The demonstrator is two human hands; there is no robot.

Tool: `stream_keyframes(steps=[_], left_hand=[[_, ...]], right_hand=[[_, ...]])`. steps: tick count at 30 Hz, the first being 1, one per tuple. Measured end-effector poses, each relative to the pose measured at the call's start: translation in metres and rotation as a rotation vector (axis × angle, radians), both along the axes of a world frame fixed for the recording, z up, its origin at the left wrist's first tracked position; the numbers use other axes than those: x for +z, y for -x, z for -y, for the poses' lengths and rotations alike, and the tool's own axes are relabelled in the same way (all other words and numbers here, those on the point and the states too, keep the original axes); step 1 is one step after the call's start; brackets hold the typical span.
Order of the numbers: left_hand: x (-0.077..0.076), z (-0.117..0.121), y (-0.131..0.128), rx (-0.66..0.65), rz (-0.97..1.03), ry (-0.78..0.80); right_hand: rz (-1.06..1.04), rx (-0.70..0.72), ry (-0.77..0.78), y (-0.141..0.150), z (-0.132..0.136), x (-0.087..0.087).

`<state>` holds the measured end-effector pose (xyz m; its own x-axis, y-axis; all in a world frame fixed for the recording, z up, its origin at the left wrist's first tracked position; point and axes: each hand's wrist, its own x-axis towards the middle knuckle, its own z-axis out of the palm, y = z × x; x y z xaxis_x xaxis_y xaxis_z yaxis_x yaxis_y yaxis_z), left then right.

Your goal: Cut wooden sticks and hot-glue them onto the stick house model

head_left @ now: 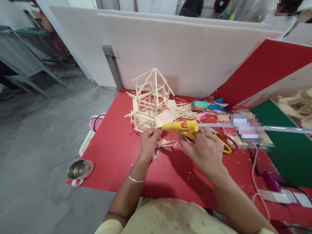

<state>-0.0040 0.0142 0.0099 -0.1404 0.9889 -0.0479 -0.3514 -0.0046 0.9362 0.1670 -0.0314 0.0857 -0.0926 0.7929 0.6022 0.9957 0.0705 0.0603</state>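
My right hand (207, 146) is wrapped round a yellow hot glue gun (180, 126), whose nozzle points left. A long clear glue stick (214, 125) runs out of the gun's back end. My left hand (149, 139) is pinched right at the nozzle tip; whatever lies between its fingers is too small to make out. Just beyond it stands a pavilion-like model (152, 100) of thin wooden sticks, with a pointed open roof frame. A panel of sticks laid side by side (168, 115) adjoins its right side. Short stick pieces (167, 142) lie beside my left hand.
Loose sticks (186, 111), a green-labelled bottle (200, 105) and scissors (225, 143) lie on the red table (109, 146). A metal mug (80, 170) stands at the left front corner. White boards (182, 55) rise behind. A pink cord (254, 169) runs down the right.
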Motion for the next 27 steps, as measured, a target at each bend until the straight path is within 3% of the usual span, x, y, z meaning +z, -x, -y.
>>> stream_keyframes(steps=[12,27], left_hand=[[-0.010,0.002,-0.002,0.005,-0.006,-0.011],[-0.011,0.002,-0.001,-0.002,-0.007,-0.007]], right_hand=[[0.043,0.017,-0.040,0.000,0.003,0.000],[-0.011,0.076,-0.056,0.003,-0.005,0.001]])
